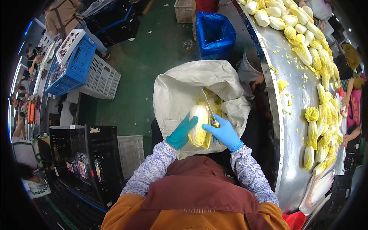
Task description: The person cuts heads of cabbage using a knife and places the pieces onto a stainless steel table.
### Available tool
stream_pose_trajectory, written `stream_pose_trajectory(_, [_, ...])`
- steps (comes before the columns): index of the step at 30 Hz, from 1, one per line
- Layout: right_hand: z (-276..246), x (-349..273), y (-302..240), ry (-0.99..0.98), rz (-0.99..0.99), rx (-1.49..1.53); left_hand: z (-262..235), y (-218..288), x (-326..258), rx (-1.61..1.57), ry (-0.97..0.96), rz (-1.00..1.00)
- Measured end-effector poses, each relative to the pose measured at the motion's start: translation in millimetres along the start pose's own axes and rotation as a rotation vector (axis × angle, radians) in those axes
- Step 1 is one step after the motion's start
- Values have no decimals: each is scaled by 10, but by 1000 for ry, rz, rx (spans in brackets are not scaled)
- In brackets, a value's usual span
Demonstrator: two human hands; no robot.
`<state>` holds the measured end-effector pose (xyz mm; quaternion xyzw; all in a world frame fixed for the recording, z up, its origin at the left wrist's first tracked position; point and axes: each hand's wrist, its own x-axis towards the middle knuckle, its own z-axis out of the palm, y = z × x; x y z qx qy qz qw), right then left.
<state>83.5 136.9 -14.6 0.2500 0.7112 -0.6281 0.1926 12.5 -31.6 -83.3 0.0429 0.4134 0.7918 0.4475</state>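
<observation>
Nearest the lens we note the person's brown apron (199, 184) and patterned sleeves (153, 168). Directly beyond these, the left hand (183, 132), in a teal glove, is clamped around the side of a napa cabbage head (198, 124), fingers wrapped over its pale stem end. The right hand (224, 133), in a blue glove, is closed on the handle of a knife (209, 107); the blade runs up and away from the cabbage, its tip over the sack mouth.

The cabbage is held above the open white sack (180, 90), which sits just beyond the hands and already carries yellow leaf trimmings (214, 101) inside.

We judge the step in hand to be trimming: outer leaves or the stem are being cut off over the sack. The next move calls for a firm hold by the left hand, with the blade kept clear of the teal fingers, and for the waste to fall inside the sack.

To the right of the sack, a curved steel tabletop (291, 115) carries many trimmed cabbages (306, 50) along its far edge. Beyond the sack stands a blue-lined bin (214, 34). To the left of the sack we record a blue crate (74, 67), white crates (101, 78) and a black crate (88, 157) on the green floor (153, 50).
</observation>
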Motion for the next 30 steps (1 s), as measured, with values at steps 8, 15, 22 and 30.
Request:
stream_pose_trajectory(8, [137,167,337,324,-295,22,150,-88,128,586,174,445])
stream_pose_trajectory(15, [-172,371,531,380,-227,-195,216,237,-33,-156,-5,-145])
stream_pose_trajectory(22, [-81,246,464,318,-407,-157,143,52,39,-4,44,27])
stream_pose_trajectory(30, [-90,74,164,113,-119,1,103,32,54,-66,-20,-17])
